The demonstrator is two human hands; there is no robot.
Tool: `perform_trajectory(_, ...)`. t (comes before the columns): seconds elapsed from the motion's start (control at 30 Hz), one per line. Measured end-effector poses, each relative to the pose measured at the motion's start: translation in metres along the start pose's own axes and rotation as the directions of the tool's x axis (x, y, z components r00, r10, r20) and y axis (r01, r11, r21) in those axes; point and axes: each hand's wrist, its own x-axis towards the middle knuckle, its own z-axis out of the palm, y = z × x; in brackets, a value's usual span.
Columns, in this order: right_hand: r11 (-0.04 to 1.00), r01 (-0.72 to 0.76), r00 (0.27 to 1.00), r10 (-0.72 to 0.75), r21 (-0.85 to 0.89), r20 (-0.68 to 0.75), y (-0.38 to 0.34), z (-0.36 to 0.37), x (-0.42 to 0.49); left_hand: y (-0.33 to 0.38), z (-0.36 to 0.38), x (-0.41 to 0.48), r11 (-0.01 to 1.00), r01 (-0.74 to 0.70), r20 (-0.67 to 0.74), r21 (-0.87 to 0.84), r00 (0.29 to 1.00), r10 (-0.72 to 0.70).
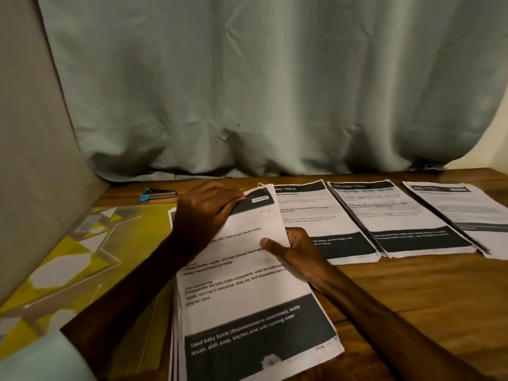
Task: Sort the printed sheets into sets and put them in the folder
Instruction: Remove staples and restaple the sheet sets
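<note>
A stack of printed sheets point(247, 306) with black bands lies in front of me on the wooden table point(412, 292). My left hand point(204, 213) grips the top left corner of its top sheets, lifting them. My right hand point(295, 250) pinches the right edge of the same stack, thumb on top. Three more piles of printed sheets lie in a row to the right: one point(310, 213) partly under the lifted stack, a second point(398, 218), and a third point(464, 207) at the far right. A yellow patterned folder point(77, 259) lies flat to the left.
A small stapler point(159, 194) with a blue end sits at the back left of the table. A pale green curtain point(261, 86) hangs behind the table. A grey panel point(30, 160) stands on the left side.
</note>
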Motion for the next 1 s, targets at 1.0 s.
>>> perform_trajectory(1.0,0.995,0.095,0.995,-0.095,0.008,0.009,-0.004,0.001,-0.003,0.024,-0.021,0.001,0.899,0.296,0.264,-0.323,0.94,-0.215)
